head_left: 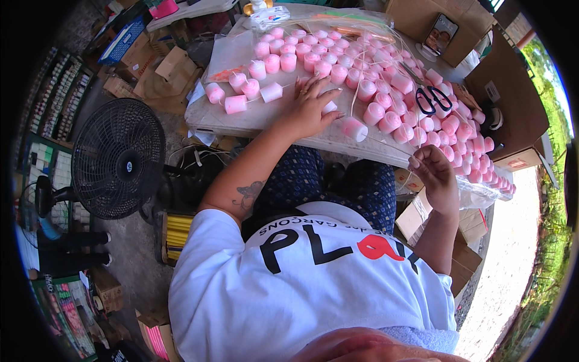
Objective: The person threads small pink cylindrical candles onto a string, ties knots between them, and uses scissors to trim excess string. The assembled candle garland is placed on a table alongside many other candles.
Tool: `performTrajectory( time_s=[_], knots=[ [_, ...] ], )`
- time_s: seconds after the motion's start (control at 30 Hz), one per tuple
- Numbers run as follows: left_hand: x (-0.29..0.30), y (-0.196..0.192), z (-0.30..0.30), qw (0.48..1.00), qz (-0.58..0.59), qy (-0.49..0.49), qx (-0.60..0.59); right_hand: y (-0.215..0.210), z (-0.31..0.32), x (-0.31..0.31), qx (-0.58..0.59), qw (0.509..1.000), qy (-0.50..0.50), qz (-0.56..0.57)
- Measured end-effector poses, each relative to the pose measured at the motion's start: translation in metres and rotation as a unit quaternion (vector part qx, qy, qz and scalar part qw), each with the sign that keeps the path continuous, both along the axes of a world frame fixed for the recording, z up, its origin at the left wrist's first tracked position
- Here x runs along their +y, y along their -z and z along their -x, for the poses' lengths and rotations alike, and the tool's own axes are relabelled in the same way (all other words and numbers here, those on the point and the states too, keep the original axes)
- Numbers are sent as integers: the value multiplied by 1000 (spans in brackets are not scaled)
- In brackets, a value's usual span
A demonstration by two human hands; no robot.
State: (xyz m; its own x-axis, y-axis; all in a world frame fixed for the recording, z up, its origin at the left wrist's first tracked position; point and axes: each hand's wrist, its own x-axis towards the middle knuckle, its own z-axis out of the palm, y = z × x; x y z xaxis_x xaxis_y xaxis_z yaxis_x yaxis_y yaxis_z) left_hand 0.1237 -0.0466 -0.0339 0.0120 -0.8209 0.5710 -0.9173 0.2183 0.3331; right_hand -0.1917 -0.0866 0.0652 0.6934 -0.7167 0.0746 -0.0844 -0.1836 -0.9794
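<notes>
Short pink candles (374,113), many with pale tops, crowd the white table (241,123) in front of me. My left hand (310,108) lies over the near edge of the group with its fingers spread. A pale candle (329,107) shows between its thumb and forefinger, partly hidden. Beside that hand, a pink and white candle (354,129) lies on its side near the table edge. My right hand (433,172), at the table's front edge, has thumb and fingers pinched together. A thin pale wick seems to run into that pinch.
Black-handled scissors (433,100) rest on the candles at right. Long pale wicks lie across the pile. A phone (441,34) leans by an open cardboard box (506,90). To my left stands a black fan (119,158); yellow sticks (177,232) fill a box below.
</notes>
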Motion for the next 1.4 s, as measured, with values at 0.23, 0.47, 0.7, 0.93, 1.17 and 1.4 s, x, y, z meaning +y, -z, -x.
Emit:
performTrajectory(
  time_s=[0.23,0.47,0.7,0.93,1.17,1.4],
  knots=[
    [41,-30,-3,991,64,-111,-46,8,-14,8,22,999,-38,-12],
    [86,-13,-78,933,64,-353,-13,0,-30,-3,-109,992,-58,-12],
    [49,16,-98,960,47,-275,11,6,-80,-15,-188,978,-84,-17],
    [49,2,-73,953,99,-285,-17,26,-55,-31,-133,989,-40,-50],
    [51,-40,36,994,67,57,60,4,-42,-15,-149,988,17,-38],
    [4,-12,63,997,-14,77,-17,5,-23,-4,-166,984,-7,-61]
  ],
)
